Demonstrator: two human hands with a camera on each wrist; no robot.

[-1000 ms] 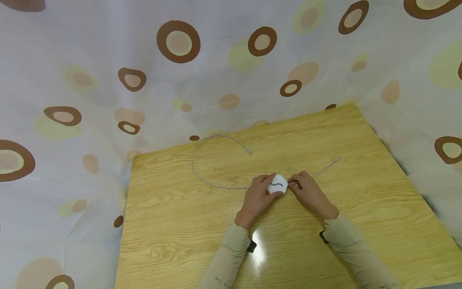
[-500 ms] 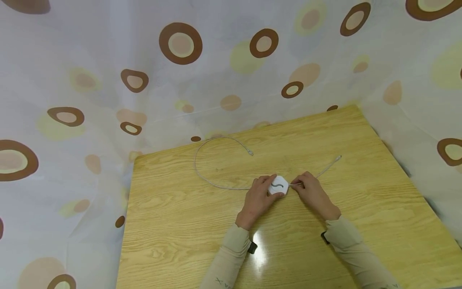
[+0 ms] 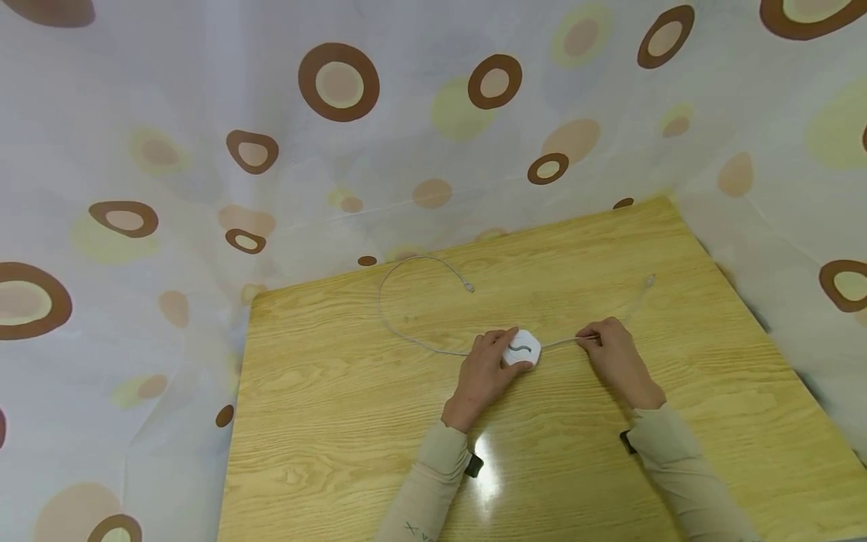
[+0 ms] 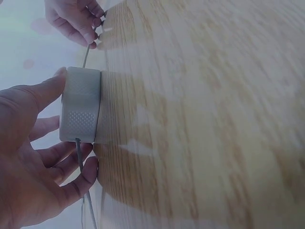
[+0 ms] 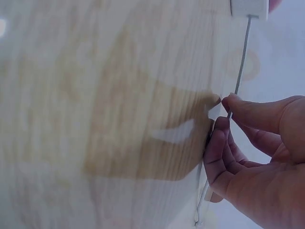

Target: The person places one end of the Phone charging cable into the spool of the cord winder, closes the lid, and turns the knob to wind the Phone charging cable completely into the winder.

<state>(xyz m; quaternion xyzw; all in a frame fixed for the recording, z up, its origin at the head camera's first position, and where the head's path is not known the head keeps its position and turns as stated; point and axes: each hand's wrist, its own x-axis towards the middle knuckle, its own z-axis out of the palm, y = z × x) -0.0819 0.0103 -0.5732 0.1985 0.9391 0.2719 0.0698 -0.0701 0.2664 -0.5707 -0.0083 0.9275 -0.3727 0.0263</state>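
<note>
A white hexagonal case (image 3: 531,346) with a grey wavy mark on top lies on the table, with a thin white cable (image 3: 558,344) coming out of two opposite sides. My left hand (image 3: 479,376) grips the case, fingers on the far edge and thumb on the near one. In the left wrist view the case (image 4: 81,102) shows a dimpled side wall. To its right, my right hand (image 3: 616,361) pinches the cable between thumb and fingertips, apart from the case. One cable plug (image 3: 470,287) lies behind the case; the other plug (image 3: 651,280) is beyond my right hand.
The wood-grain table (image 3: 325,421) reaches to a spotted cloth wall (image 3: 406,150) at the back and on both sides. On the left, the cable curves in a wide loop near the back edge.
My right hand has moved right, away from the case, with the cable pinched in it. The right plug has shifted right and back. The left loop has shrunk. My left hand stays on the case.
</note>
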